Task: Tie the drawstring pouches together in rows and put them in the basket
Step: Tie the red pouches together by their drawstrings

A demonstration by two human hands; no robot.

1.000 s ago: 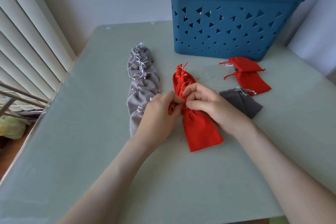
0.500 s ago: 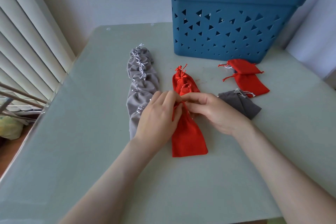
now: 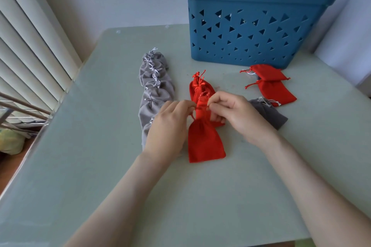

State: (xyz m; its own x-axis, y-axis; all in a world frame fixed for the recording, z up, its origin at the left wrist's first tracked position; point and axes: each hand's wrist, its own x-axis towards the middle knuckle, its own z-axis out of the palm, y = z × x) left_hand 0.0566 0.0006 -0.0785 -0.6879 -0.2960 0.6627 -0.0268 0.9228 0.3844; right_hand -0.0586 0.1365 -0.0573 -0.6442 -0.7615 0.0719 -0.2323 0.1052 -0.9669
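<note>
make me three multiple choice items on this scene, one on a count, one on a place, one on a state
1. How many loose red pouches lie in front of the basket?
A) one
B) two
C) four

2. Where is the grey row?
A) on the table, left of the red row
B) in the basket
C) right of the basket

3. What are the left grip and right grip doing?
A) lying flat
B) lifting the basket
C) pinching cords at the near red pouch's neck

Answers:
1 B: two lie overlapping, next to a dark grey pouch.
2 A: it runs along the table beside the left grip.
3 C: the fingertips of both meet at the cinched neck.
</note>
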